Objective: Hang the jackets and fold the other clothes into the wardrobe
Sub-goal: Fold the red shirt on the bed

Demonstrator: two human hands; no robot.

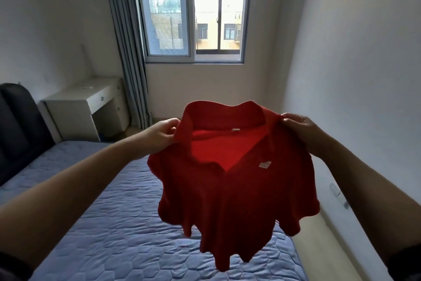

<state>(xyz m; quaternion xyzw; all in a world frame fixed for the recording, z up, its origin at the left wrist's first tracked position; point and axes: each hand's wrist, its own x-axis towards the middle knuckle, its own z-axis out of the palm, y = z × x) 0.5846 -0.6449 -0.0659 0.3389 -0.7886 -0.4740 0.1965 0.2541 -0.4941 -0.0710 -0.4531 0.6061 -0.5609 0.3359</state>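
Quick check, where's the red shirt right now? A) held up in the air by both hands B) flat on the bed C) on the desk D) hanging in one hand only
A: the left hand and right hand each pinch a shoulder of the red shirt, which hangs above the bed.

You have the red polo shirt (pixel 230 178) hanging in the air at the centre of the frame, its front towards you and its collar spread open at the top. Your left grip (pixel 163 132) and right grip (pixel 300 131) pinch its shoulders. The body droops in loose folds, with a small white patch (pixel 265 164) on the chest.
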